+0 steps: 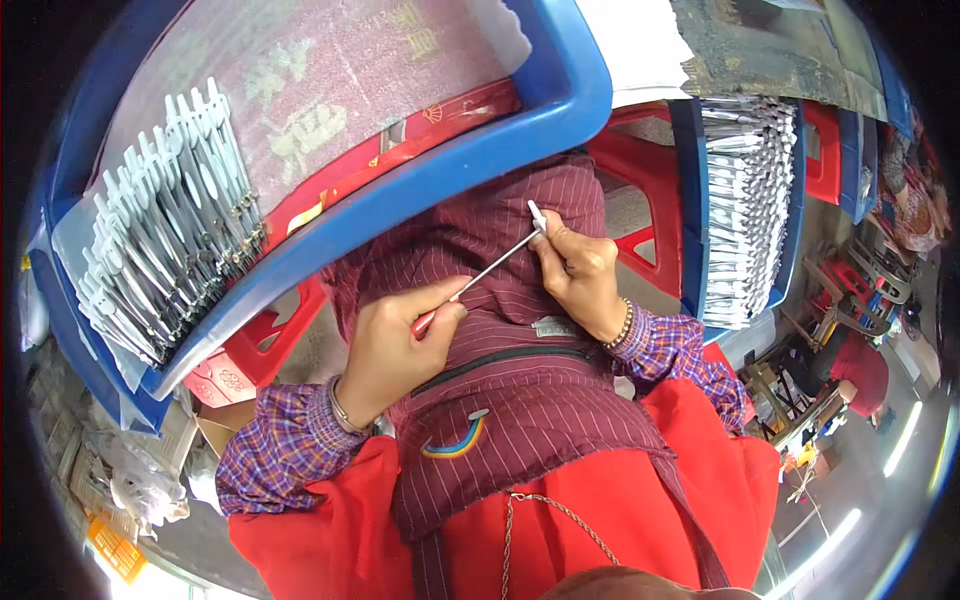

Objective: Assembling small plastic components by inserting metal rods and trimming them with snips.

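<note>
My left hand is closed round a red handle. From that fist a thin metal shaft runs up and to the right, reaching the fingers of my right hand. It looks like a small screwdriver or awl, though its tip is hidden. Between thumb and fingers, my right hand pinches a slim white-ended piece, mostly covered by the fingers. Both hands are above my lap, over a dark red striped apron.
A blue tray ahead of me holds a pile of slim white-and-metal pieces at its left. Right of me, a blue crate of similar pieces rests beside a red stool. Plastic bags lie at lower left.
</note>
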A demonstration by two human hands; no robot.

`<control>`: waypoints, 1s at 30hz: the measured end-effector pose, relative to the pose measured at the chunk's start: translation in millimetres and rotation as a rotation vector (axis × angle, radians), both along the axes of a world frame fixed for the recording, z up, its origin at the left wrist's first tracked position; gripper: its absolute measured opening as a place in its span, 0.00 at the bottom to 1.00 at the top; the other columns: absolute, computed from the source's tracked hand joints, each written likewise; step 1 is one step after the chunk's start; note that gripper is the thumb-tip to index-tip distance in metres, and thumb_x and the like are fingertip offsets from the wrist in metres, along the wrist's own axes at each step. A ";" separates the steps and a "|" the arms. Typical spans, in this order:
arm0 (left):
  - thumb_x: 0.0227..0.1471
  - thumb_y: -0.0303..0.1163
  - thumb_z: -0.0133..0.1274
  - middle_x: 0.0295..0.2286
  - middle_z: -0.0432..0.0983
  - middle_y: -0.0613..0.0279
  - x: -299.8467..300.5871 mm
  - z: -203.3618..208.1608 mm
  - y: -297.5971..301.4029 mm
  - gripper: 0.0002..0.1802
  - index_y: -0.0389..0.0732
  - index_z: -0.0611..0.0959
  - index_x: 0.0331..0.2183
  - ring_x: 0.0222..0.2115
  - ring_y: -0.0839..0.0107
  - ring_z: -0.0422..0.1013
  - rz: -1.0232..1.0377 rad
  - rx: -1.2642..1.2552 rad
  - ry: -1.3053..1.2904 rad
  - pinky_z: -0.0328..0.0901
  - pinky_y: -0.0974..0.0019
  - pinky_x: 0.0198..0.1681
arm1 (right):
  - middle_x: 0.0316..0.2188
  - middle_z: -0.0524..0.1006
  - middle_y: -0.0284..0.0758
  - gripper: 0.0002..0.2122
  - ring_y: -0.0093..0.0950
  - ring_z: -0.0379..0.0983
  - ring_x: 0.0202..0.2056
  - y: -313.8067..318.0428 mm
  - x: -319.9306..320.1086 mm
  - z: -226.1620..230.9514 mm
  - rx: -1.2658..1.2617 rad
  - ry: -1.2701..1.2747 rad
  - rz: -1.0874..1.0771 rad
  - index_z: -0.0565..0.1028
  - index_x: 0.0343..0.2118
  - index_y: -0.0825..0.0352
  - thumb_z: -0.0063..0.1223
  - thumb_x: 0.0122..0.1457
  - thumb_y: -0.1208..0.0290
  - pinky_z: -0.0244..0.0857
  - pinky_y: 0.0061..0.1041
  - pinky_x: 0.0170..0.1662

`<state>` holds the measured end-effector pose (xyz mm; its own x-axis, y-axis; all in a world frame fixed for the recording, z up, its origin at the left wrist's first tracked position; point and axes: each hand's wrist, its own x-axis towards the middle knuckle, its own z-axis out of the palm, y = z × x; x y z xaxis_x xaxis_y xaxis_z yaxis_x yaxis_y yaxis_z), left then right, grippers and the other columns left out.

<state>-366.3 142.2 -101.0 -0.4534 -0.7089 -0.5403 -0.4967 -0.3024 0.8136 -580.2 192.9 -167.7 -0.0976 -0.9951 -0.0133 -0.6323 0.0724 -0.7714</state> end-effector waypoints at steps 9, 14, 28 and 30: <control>0.46 0.23 0.53 0.25 0.77 0.47 0.7 2.7 -4.1 0.12 0.32 0.80 0.37 0.24 0.66 0.76 -0.121 -0.344 0.047 0.67 0.72 0.28 | 0.16 0.70 0.47 0.05 0.42 0.71 0.18 -2.6 1.2 8.2 -0.052 -0.042 0.004 0.72 0.31 0.72 0.51 0.50 0.79 0.61 0.36 0.18; 0.48 0.24 0.51 0.23 0.78 0.59 9.0 0.5 -2.5 0.14 0.33 0.79 0.40 0.25 0.78 0.73 -0.057 -0.010 0.088 0.67 0.74 0.29 | 0.18 0.74 0.44 0.13 0.31 0.72 0.16 -0.1 -12.0 10.5 0.011 -0.129 0.017 0.74 0.41 0.71 0.54 0.51 0.76 0.63 0.25 0.21; 0.47 0.25 0.52 0.25 0.78 0.64 5.3 -23.4 28.2 0.16 0.34 0.79 0.41 0.28 0.81 0.72 -0.079 0.152 0.194 0.66 0.76 0.34 | 0.30 0.75 0.36 0.14 0.22 0.72 0.29 12.3 -189.9 33.2 0.227 -0.799 -0.798 0.72 0.42 0.74 0.50 0.55 0.72 0.70 0.20 0.33; 0.47 0.25 0.53 0.24 0.78 0.64 2.1 -24.1 30.0 0.16 0.35 0.79 0.41 0.28 0.81 0.72 -0.097 0.168 0.183 0.66 0.76 0.35 | 0.34 0.75 0.31 0.16 0.20 0.71 0.33 17.0 -209.1 21.8 0.209 -0.810 -0.839 0.73 0.42 0.71 0.52 0.55 0.66 0.67 0.21 0.33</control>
<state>-364.1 172.2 -125.1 -0.6158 -0.5644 -0.5498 -0.3795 -0.3990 0.8347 -789.3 209.9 -146.0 -0.6073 -0.5951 -0.5264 0.3402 0.4040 -0.8492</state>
